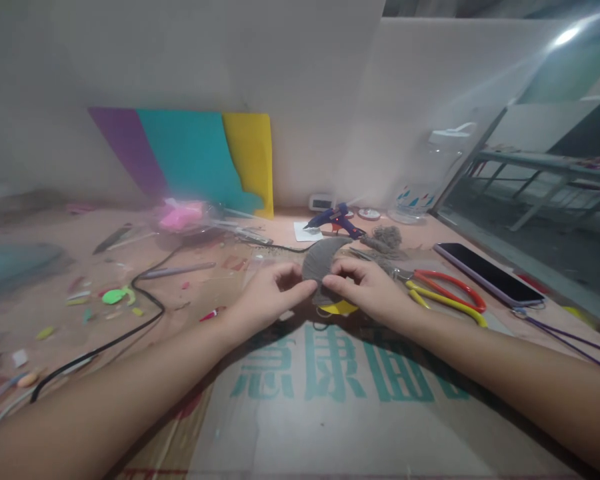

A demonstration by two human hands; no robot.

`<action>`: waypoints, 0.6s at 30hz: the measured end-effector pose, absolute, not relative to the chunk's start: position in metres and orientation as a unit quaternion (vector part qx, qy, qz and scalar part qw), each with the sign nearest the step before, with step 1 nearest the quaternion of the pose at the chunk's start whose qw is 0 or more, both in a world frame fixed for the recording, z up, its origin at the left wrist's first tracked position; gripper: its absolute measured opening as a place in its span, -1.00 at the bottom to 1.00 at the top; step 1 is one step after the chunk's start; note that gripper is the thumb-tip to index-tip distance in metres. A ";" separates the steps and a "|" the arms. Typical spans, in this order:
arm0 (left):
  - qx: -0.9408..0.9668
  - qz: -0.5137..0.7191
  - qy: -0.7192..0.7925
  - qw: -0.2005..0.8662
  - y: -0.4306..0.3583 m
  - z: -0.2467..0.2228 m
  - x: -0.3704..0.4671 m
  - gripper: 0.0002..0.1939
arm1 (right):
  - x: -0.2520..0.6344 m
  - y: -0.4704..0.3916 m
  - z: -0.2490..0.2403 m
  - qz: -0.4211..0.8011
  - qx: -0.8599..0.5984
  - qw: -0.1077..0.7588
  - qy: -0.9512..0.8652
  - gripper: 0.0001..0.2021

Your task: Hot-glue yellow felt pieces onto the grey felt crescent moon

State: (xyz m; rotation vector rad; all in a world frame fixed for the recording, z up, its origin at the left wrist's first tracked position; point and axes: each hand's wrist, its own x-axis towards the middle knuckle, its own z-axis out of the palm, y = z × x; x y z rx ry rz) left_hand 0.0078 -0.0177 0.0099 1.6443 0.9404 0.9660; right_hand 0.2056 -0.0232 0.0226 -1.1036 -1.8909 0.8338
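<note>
A grey crescent shape point(319, 261), its surface lined as if wrapped in yarn, is held upright between my two hands. My left hand point(279, 293) pinches its left edge with thumb and fingers. On the other side my right hand point(361, 288) grips its lower right part. A yellow piece point(341, 307) shows under the crescent, with a thin dark loop of strand below it. Behind the crescent lies a blue glue gun point(336, 219) beside a white paper square point(307, 231). Grey yarn point(386, 237) is heaped to its right.
Red-and-yellow-handled pliers point(450, 293) and a phone point(489, 273) lie at right. A clear bottle point(415, 193) stands behind them. A black cable point(150, 300) crosses the left side among scraps and a pen point(179, 270). A coloured sheet point(190, 157) leans on the back wall.
</note>
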 end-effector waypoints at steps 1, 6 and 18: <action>0.665 0.407 0.388 0.491 -0.018 0.011 0.008 -0.76 | 0.207 -0.021 0.021 0.343 -0.424 0.411 -0.730 -0.71; 0.548 0.496 0.393 0.546 -0.006 0.005 0.004 -0.75 | 0.218 -0.003 0.008 0.461 -0.383 0.506 -0.620 -0.65; 0.528 0.480 0.395 0.579 -0.004 -0.005 0.001 -0.77 | 0.211 -0.028 0.011 0.202 -0.427 0.291 -0.832 -0.74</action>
